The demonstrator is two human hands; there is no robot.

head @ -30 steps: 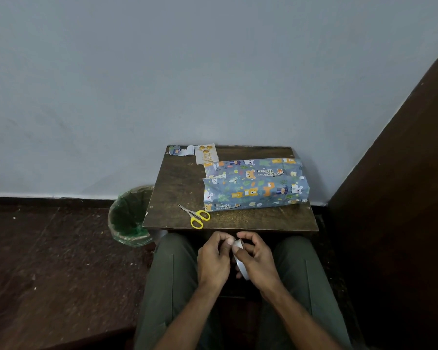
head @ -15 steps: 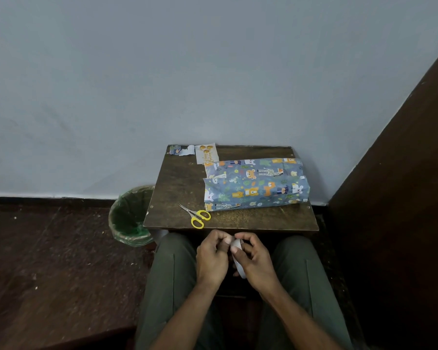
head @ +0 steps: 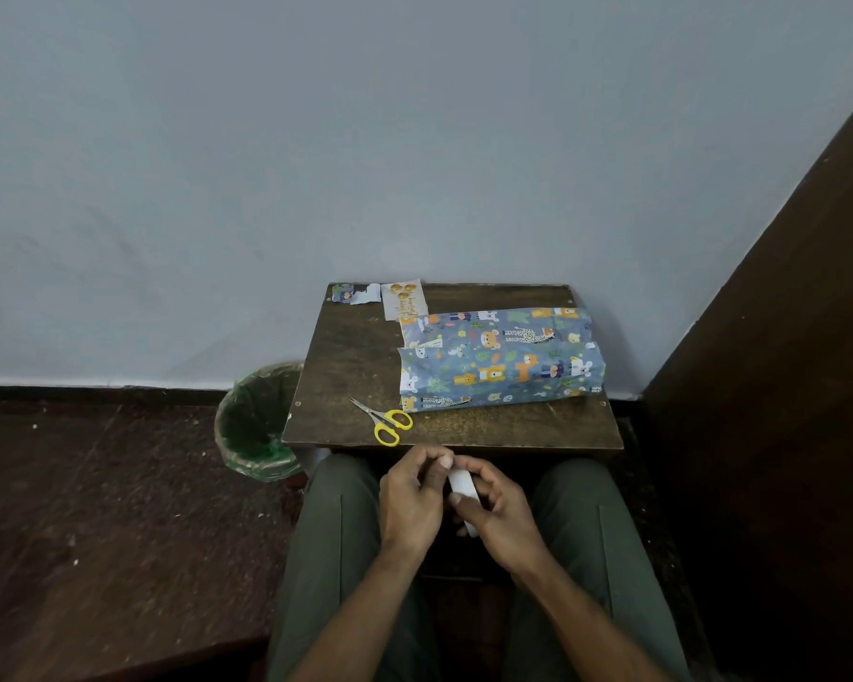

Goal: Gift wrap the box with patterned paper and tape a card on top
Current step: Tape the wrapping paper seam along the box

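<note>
A box wrapped in blue animal-patterned paper (head: 501, 359) lies on the right half of a small dark wooden table (head: 350, 366). A small card with gold balloons (head: 405, 298) lies at the table's back edge, left of the box. Over my lap, below the table's front edge, my right hand (head: 501, 516) grips a white roll of tape (head: 463, 487). My left hand (head: 412, 499) pinches at the roll's upper end with curled fingers. Most of the roll is hidden between the hands.
Yellow-handled scissors (head: 384, 421) lie near the table's front edge, left of the box. A scrap of patterned paper (head: 353, 292) sits at the back left corner. A green-lined waste bin (head: 259, 420) stands on the floor to the left. A dark wooden panel (head: 784, 386) rises on the right.
Both hands stay over my lap on the tape roll. My left fingers have shifted slightly along the roll's top end. The box, card and scissors have not moved.
</note>
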